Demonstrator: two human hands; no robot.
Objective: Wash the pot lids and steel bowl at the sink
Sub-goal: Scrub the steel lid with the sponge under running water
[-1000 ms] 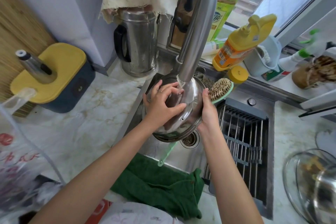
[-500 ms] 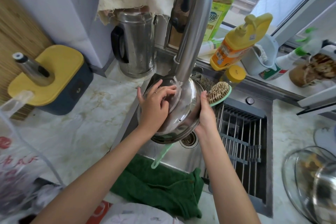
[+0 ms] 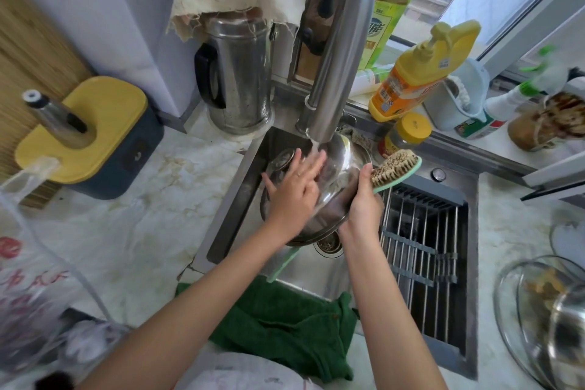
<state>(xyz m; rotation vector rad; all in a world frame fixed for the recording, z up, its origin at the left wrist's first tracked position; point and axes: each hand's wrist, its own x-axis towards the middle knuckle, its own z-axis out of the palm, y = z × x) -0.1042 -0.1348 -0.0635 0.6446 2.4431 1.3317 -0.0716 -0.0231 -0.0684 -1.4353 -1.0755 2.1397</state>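
A domed steel pot lid is held tilted over the sink, right under the faucet's running water. My left hand lies flat on the dome with fingers spread, fingertips in the stream. My right hand grips the lid's right rim, thumb up. A green-handled scrub brush is held in that same hand, bristles sticking out to the right and the handle passing under the lid. Another round lid lies behind the left hand in the basin, mostly hidden.
The thick steel faucet rises over the sink. A steel kettle stands at the back left, detergent bottles at the back right. A drying rack fills the sink's right half. A green cloth drapes over the front edge. Glass lids lie at the right.
My left hand has gone from curled fingers on the lid's top to flat, spread fingers sliding toward the water stream. The right hand keeps its grip on the rim.
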